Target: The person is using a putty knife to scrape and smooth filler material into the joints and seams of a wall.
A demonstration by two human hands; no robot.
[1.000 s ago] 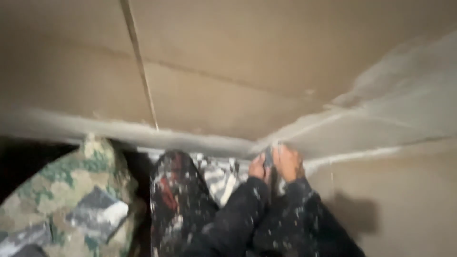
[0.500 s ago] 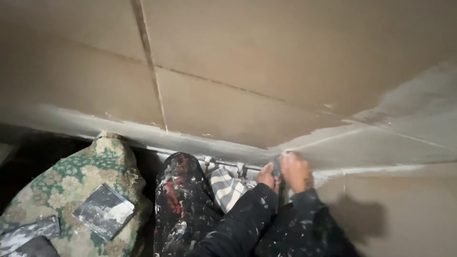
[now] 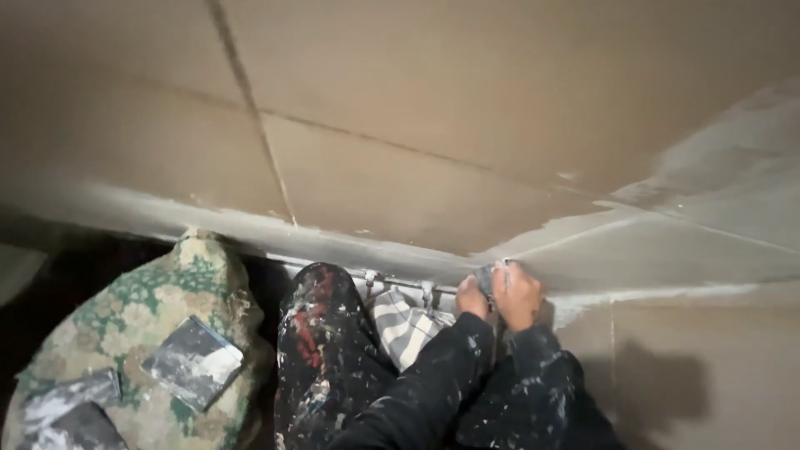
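At the bottom of the view, nearest the camera, two dark sleeves flecked with white plaster rise side by side toward the wall joint. To their left stands a dark paint-spattered garment (image 3: 321, 358), streaked red and white, and beside it a striped grey-and-white cloth (image 3: 404, 325) hangs from one of two small hooks on a thin metal rail (image 3: 392, 282). Further left sits one rounded bundle wrapped in green floral fabric (image 3: 125, 333), and on it lie three flat plaster-smeared blades: one filling knife (image 3: 196, 362) near the middle and two more (image 3: 67, 404) at the lower left edge. Just above the sleeves the two hands meet at the corner: the left hand (image 3: 472, 297) is curled closed, and the right hand (image 3: 518, 293) is clenched around a small grey sanding pad (image 3: 486, 275), pressed against the plastered seam; whether the left hand also grips the pad cannot be told. Beyond the hands runs one pale band of joint plaster (image 3: 633, 242), spreading up to the right. Farthest off, the brown boards (image 3: 500, 100) show two thin joint lines crossing.
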